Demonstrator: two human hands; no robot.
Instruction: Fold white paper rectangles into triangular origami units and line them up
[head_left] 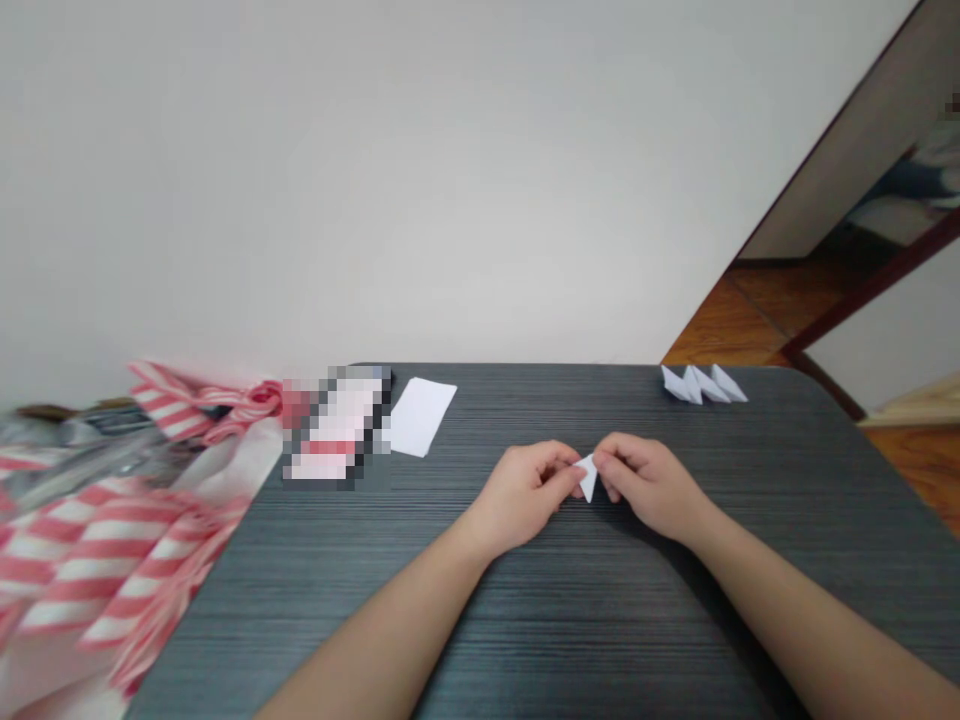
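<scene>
My left hand (pixel 525 495) and my right hand (pixel 651 482) meet over the middle of a dark grey table (pixel 525 620). Both pinch one small white folded paper triangle (pixel 589 477) between their fingertips, its point turned downward just above the tabletop. The fingers of both hands are curled and pressed on the paper. Three similar folded white paper pieces (pixel 703 385) lie in a row at the table's far right edge.
A flat white paper sheet (pixel 421 416) lies at the far left of the table beside a blurred-out object (pixel 334 425). Red and white striped bags (pixel 112 540) crowd the left side. A white wall stands behind; wooden floor shows at right.
</scene>
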